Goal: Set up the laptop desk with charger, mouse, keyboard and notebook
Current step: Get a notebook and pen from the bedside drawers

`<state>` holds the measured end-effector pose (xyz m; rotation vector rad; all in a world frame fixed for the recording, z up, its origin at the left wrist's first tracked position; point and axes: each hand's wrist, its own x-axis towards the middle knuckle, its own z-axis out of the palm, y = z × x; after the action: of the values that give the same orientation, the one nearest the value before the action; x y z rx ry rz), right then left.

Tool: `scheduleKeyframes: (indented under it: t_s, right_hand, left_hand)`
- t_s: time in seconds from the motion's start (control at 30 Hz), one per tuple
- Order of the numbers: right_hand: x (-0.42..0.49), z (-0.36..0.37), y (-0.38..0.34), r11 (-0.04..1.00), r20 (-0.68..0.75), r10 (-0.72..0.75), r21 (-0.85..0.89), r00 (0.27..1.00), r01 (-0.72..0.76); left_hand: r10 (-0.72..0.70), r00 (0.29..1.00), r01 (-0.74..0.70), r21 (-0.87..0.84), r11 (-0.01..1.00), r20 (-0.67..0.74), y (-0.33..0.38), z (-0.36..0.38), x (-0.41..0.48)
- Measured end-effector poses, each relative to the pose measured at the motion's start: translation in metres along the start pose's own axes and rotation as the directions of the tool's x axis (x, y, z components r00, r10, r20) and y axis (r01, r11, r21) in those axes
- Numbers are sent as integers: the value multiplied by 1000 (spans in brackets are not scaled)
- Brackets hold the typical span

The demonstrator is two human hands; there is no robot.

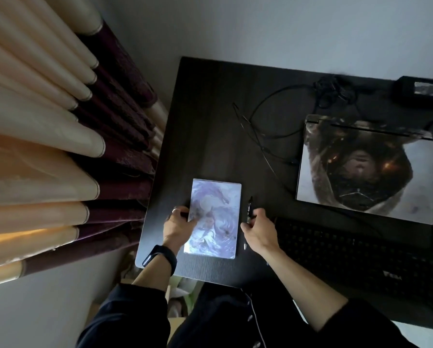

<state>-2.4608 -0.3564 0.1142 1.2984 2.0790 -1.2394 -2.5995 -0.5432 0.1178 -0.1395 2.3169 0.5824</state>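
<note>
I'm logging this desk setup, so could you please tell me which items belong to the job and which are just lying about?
Job: notebook held by the left hand, laptop, keyboard, charger, its cable.
Not listed: pen in the right hand, curtain.

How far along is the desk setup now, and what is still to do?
Done: the closed laptop, keyboard and charger lie on the desk. In hand: the left hand grips the notebook, the right hand pinches a pen beside it. Left: the mouse, which I cannot see.
</note>
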Motion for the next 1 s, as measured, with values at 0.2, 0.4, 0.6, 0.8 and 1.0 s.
scheduleKeyframes:
  t_s: [0.2, 0.4, 0.6, 0.8, 1.0]
  right_hand:
    - [-11, 11, 7, 999, -100, -44, 9, 994, 45]
    - [-14, 23, 10, 999, -153, -37, -3, 988, 37]
    - [-18, 33, 10, 999, -169, -12, 35, 985, 18]
    - [-14, 33, 10, 999, -175, 6, 51, 984, 3]
    - [-14, 15, 20, 992, -89, -23, 125, 996, 34]
  left_hand:
    - [74, 997, -75, -26, 997, -19, -5, 5, -3]
    - [115, 993, -115, -4, 993, -11, -6, 1, 1]
    - [119, 993, -119, 24, 993, -2, -9, 3, -3]
    - [94, 996, -94, 65, 994, 2, -8, 6, -3]
    - [43, 996, -32, 149, 988, -76, 4, 19, -23]
